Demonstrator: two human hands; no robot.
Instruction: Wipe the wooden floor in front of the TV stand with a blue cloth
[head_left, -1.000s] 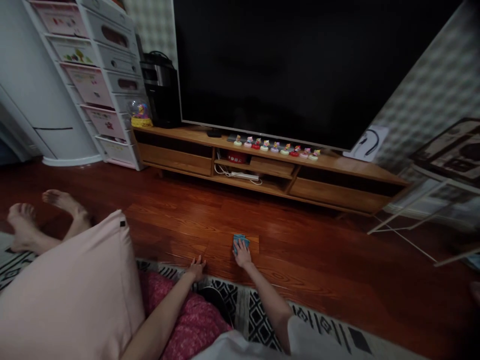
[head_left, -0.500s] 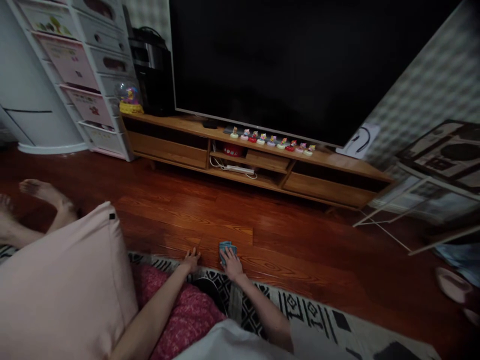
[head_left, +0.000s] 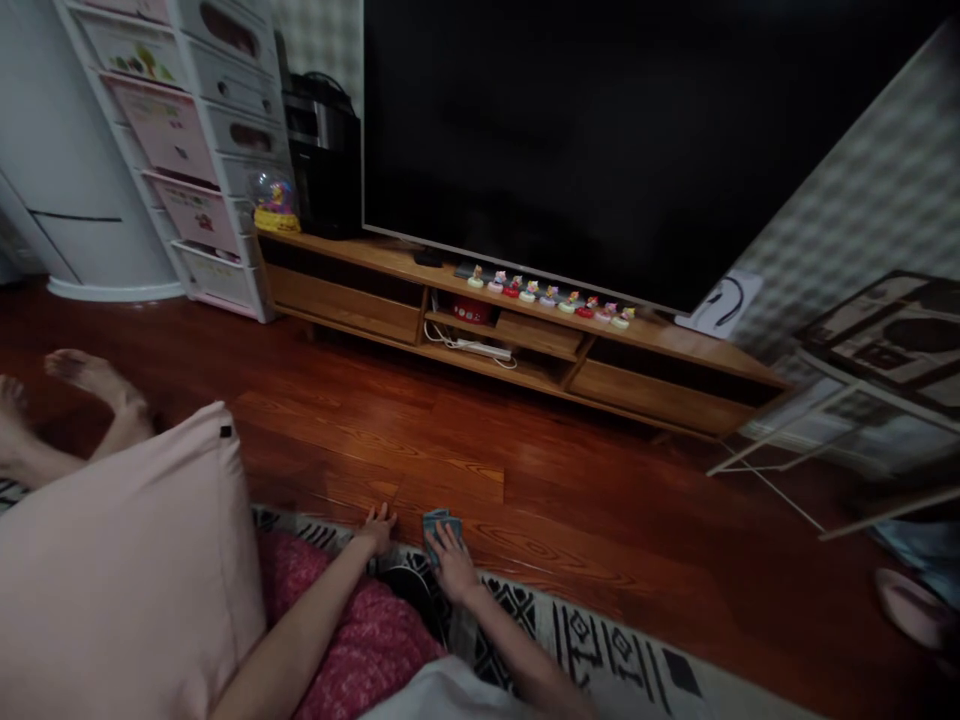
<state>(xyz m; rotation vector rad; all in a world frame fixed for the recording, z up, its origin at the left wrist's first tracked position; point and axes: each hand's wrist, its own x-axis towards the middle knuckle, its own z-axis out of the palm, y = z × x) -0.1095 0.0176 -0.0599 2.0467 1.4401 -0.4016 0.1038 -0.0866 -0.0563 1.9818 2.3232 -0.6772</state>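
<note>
On the wooden floor by the rug's edge lies a small pile of blue-green cards (head_left: 433, 521), slightly fanned out. My right hand (head_left: 453, 566) rests on top of them with its fingers spread, covering much of the pile. What is printed on the cards is too small to make out. To the left, my left hand (head_left: 378, 530) is open, fingers apart, near the floor at the rug's border. It holds nothing and stays apart from the cards.
A patterned rug (head_left: 600, 650) lies beneath me, with a pink cushion (head_left: 127, 570) at left. Another person's bare feet (head_left: 90, 385) show beyond it. Ahead, a low wooden TV stand (head_left: 645, 390) bears a row of small figurines (head_left: 551, 295). A folding rack (head_left: 840, 390) stands right.
My right hand and the cards under it have slid a little toward me and to the left. The left hand has hardly moved. The view has tilted slightly up.
</note>
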